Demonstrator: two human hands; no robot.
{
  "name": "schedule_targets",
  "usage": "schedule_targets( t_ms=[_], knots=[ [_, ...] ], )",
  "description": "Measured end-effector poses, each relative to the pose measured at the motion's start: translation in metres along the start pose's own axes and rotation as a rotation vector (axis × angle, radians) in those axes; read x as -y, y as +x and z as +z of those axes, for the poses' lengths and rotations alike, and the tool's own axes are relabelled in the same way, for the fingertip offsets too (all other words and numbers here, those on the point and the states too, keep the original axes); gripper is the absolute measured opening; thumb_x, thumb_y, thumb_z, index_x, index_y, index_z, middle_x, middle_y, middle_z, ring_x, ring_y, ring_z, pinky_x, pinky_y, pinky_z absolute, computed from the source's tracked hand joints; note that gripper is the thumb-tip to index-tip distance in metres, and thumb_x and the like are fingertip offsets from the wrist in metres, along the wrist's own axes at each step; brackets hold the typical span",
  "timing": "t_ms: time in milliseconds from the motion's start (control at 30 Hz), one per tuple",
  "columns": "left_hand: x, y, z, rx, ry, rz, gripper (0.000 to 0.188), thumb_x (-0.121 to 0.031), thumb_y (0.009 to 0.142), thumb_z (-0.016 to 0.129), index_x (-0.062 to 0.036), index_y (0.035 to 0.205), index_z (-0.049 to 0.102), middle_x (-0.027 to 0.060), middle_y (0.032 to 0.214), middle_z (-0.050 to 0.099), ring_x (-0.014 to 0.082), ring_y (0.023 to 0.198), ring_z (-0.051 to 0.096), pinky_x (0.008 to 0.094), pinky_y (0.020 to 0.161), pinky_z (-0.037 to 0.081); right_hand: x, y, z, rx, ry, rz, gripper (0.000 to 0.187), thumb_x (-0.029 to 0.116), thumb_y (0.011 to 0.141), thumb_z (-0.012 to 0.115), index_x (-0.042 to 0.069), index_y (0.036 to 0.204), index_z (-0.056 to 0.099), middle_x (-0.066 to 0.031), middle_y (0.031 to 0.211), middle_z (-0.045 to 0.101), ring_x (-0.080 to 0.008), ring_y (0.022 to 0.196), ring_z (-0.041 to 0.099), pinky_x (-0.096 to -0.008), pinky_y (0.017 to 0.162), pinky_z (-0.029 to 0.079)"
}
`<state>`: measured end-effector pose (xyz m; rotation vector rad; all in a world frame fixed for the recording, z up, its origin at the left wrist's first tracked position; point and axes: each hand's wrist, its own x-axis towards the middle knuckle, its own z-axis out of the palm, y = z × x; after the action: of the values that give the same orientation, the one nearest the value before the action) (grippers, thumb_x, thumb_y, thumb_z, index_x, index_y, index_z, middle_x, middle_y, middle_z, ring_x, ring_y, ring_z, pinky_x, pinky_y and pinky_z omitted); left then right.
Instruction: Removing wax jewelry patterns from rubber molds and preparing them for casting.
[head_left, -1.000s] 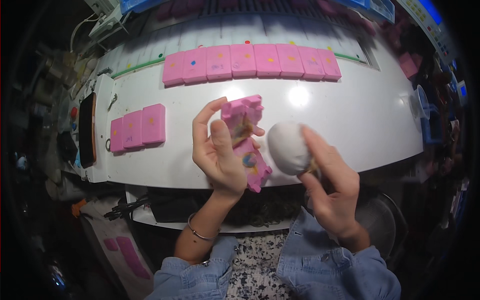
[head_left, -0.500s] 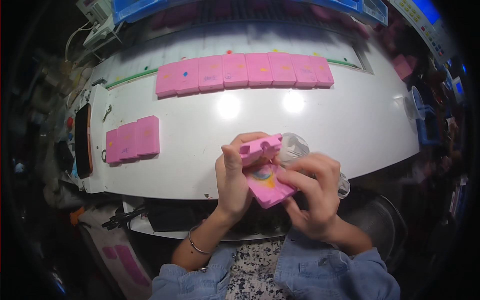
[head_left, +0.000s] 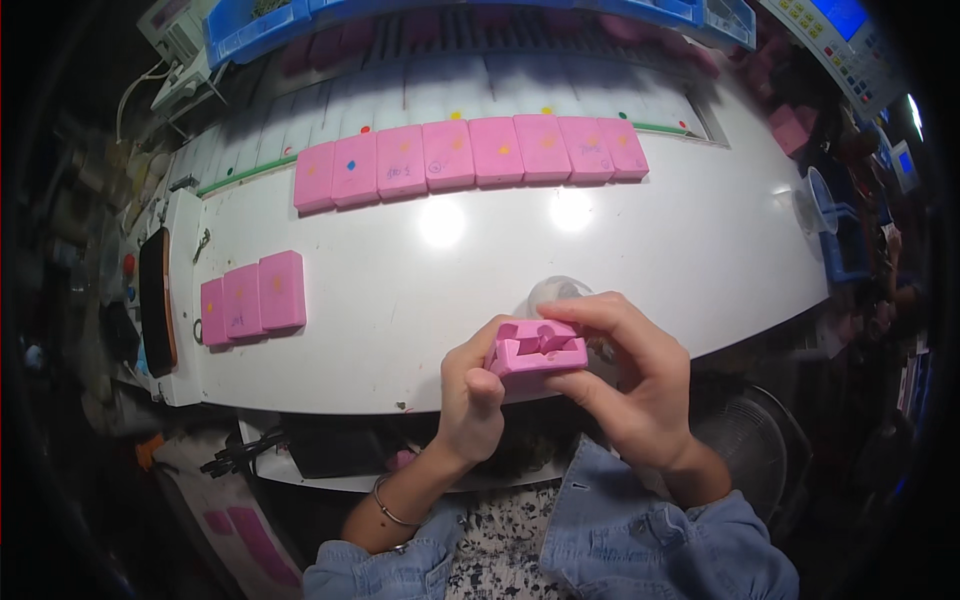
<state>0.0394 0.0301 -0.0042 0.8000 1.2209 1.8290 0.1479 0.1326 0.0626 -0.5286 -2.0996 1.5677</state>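
It looks like a workshop. Beyond the left hand (head_left: 468,408) and right hand (head_left: 642,395), a white table (head_left: 380,340) carries a row of near-identical pink blocks (head_left: 497,153), marked with dots and handwriting, with three more left of the grip. Farther beyond runs a blue tray (head_left: 265,37); far beyond to the right, a machine (head_left: 858,65) shows a lit screen and keypad.

one mould (head_left: 545,359), eight rowed blocks (head_left: 498,153), three aside
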Motion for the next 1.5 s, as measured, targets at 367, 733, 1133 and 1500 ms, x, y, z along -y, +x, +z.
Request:
schedule_targets(
  t_ms=[367, 733, 1133, 1500],
  knots=[
    [-0.026, 0.015, -0.017, 0.069, 0.107, 0.192, 0.031, 0.000, 0.074, 0.070, 0.0041, 0.102, 0.057, 0.0100, 0.098, 0.055, 0.0168, 0.093, 0.057, 0.0284, 0.083, 0.047, -0.012, 0.003, 0.009, -0.090, 0.038, -0.045, 0.023, -0.002, 0.071, 0.068, -0.001, 0.092, 0.059, -0.0096, 0.086, 0.061, -0.0159, 0.079, 0.060, -0.0255, 0.071, 0.046],
    [-0.078, 0.026, -0.073, -0.014, -0.055, -0.354, 0.055, -0.048, 0.092, 0.039, 0.0032, 0.110, 0.051, 0.0086, 0.095, 0.058, 0.0140, 0.087, 0.056, 0.0263, 0.082, 0.045, -0.005, 0.042, 0.073, -0.058, 0.559, 0.127, 0.045, -0.003, 0.078, 0.063, -0.001, 0.119, 0.044, -0.0084, 0.098, 0.054, -0.0132, 0.088, 0.054, -0.0246, 0.078, 0.046],
    [-0.164, 0.183, -0.310, -0.941, 1.072, 0.012, 0.021, -0.017, 0.062, 0.071, 0.0005, 0.072, 0.066, 0.0141, 0.073, 0.065, 0.0213, 0.065, 0.063, 0.0313, 0.060, 0.049, -0.022, 0.081, 0.156, 0.290, -0.460, -0.337, 0.081, 0.018, 0.067, 0.073, 0.000, 0.133, 0.030, -0.0235, 0.138, 0.027, -0.0409, 0.122, 0.032, -0.0452, 0.097, 0.033],
    [-0.149, 0.227, -0.348, -0.907, 1.598, 0.087, 0.050, -0.040, 0.064, 0.075, 0.0056, 0.083, 0.065, 0.0272, 0.087, 0.063, 0.0384, 0.088, 0.062, 0.0408, 0.076, 0.049, -0.033, 0.099, 0.173, 0.201, -0.431, -0.333, 0.078, 0.012, 0.069, 0.067, 0.000, 0.135, 0.027, -0.0196, 0.133, 0.037, -0.0340, 0.120, 0.039, -0.0413, 0.094, 0.033]
  ],
)
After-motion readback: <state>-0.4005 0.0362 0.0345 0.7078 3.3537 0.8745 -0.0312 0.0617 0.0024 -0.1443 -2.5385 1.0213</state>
